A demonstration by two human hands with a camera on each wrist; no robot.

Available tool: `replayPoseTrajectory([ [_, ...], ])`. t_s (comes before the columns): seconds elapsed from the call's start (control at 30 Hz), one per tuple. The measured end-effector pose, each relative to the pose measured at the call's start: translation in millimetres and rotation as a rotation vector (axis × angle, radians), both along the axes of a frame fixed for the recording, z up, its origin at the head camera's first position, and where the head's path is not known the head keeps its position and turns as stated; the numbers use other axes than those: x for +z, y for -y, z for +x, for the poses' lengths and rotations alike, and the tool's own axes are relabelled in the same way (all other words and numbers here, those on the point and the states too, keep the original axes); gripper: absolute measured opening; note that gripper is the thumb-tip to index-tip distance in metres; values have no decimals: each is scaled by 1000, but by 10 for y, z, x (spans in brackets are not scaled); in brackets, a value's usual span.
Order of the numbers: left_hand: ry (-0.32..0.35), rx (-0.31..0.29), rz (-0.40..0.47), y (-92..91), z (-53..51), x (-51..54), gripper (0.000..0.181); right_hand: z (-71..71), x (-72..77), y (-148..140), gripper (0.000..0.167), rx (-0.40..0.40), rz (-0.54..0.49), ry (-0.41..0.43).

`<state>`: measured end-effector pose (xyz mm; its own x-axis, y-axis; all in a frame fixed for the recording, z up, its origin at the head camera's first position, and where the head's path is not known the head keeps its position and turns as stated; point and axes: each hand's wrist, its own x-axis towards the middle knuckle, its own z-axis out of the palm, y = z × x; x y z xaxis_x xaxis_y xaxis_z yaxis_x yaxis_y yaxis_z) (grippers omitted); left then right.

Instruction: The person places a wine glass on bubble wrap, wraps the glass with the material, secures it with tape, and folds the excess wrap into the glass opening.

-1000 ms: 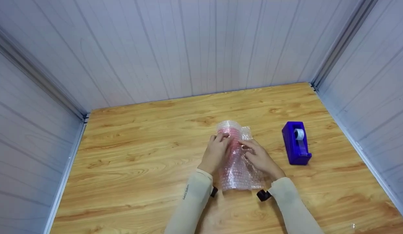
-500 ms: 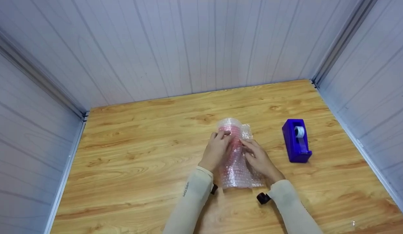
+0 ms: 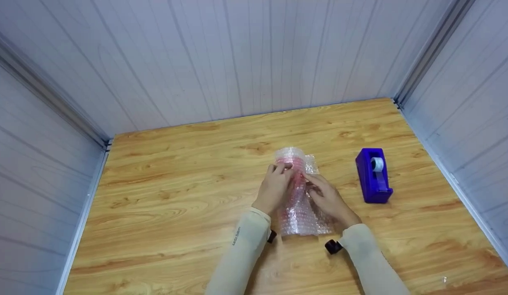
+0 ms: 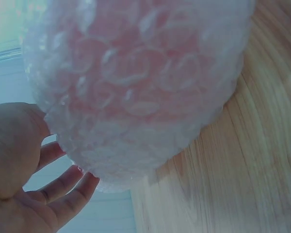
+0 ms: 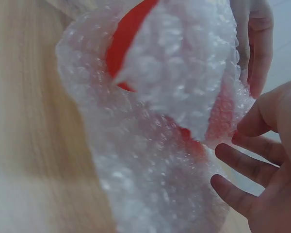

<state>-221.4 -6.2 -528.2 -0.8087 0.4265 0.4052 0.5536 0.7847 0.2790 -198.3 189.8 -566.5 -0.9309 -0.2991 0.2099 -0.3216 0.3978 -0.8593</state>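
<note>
At lower centre the left hand [image 3: 273, 186] grips, the right hand [image 3: 329, 200] pinches, bumpy translucent bubble wrap [image 3: 298, 221] round a curved red object [image 5: 127, 41].

Glossy plastic bubble wrap [image 3: 297, 223], smooth wood-grain tabletop [image 3: 176, 184]

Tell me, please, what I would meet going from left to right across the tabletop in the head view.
Left hand → bubble wrap bundle with something red inside → right hand → purple-blue tape dispenser → tiny shiny speck, too small to identify.
</note>
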Motion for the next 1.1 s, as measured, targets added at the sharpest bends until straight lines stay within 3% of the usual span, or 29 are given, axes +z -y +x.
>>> replayPoseTrajectory([
  [0.17,1,-5,-3,-21,9,1,23,-19,17,-38,55,23,21,7],
  [0.27,-10,-41,37,4,9,-18,27,-21,2,-56,55,40,19,-1],
  [0.47,-4,-83,199,93,-1,-80,31,-1,-12,-85,54,42,40,33],
  [0.6,58,-84,275,122,6,-122,32,13,-4,-111,55,16,72,60],
  [0.73,111,-68,276,111,14,-141,36,19,-4,-135,54,14,87,82],
  [0.93,110,-63,240,56,16,-128,36,44,-17,-144,51,-21,94,85],
  [1.1,126,-60,213,7,16,-90,35,47,-45,-151,48,-20,87,16],
])
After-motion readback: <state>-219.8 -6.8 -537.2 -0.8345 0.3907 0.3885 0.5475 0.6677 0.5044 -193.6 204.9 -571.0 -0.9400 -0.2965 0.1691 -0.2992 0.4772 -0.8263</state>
